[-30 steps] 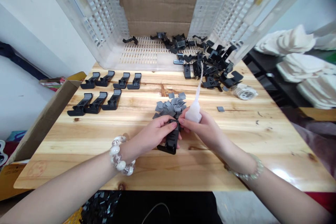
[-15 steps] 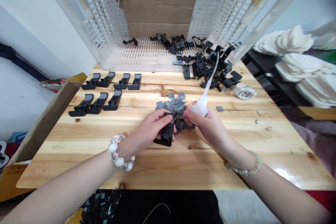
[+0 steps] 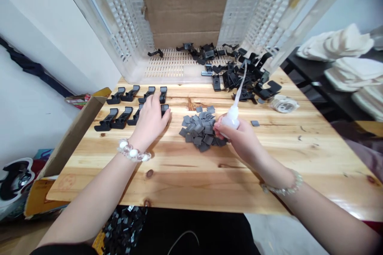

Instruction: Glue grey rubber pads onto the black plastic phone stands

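Observation:
My left hand (image 3: 151,117) is palm down over the front row of black plastic brackets, its fingers bent around one black bracket (image 3: 164,108) that shows beside the thumb. The hand hides much of this bracket and part of its neighbour. Other brackets, such as this one (image 3: 122,118), stand in two rows on the wooden table (image 3: 185,183). In my right hand (image 3: 239,137) is a white squeeze bottle (image 3: 231,117) with a long thin nozzle pointing up and away. Just left of that hand lies a heap of small grey square pads (image 3: 197,129).
A white plastic crate (image 3: 134,73) lies on its side at the back, with a cardboard sheet (image 3: 184,4) inside. Jumbled black brackets (image 3: 233,77) spill from it. A roll of tape (image 3: 284,104) lies to the right. Beside the table's left edge is a cardboard box (image 3: 72,139).
My left hand has carried the black bracket from beside the grey pads leftward to the front row. My right hand still holds the bottle in nearly the same place. The view has shifted slightly.

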Demonstrator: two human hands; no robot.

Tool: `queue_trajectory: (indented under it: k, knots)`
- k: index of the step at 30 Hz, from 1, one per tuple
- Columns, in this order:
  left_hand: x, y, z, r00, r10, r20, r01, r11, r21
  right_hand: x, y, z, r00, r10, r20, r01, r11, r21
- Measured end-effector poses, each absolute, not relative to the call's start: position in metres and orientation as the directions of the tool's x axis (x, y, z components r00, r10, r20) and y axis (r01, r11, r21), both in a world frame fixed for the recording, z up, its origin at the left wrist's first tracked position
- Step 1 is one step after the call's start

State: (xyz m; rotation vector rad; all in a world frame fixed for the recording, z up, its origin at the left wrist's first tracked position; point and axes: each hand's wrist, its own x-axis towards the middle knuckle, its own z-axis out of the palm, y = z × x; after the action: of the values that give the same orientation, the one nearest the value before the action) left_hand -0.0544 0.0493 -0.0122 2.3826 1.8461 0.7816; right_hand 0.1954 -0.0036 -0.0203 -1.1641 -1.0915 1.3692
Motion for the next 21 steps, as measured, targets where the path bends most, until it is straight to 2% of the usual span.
queue_trajectory:
  k: [5,13,16,18,21]
  knots:
    - [-0.051,0.043,-0.017,0.262,0.935,0.238,0.936,-0.306,0.176,0.196,-0.002,-0.016,-0.025,0.996,-0.09,-0.132,-0.093,-0.987]
    - [-0.057,0.042,-0.013,0.174,0.96,0.217,0.983,-0.181,0.016,0.202,0.003,-0.009,0.029,0.996,-0.084,-0.156,-0.079,-0.985]
    - [-0.055,0.04,-0.009,0.184,0.952,0.245,0.983,-0.18,-0.038,0.208,0.008,-0.007,0.085,0.996,-0.041,-0.179,-0.025,-0.984]
    - [-0.051,0.038,-0.008,0.241,0.925,0.295,0.97,-0.243,-0.03,0.214,0.013,-0.006,0.141,0.99,0.003,-0.197,0.031,-0.98]
    - [-0.042,0.036,-0.013,0.365,0.866,0.341,0.909,-0.41,0.069,0.222,0.023,-0.007,0.222,0.975,0.017,-0.204,0.063,-0.977]
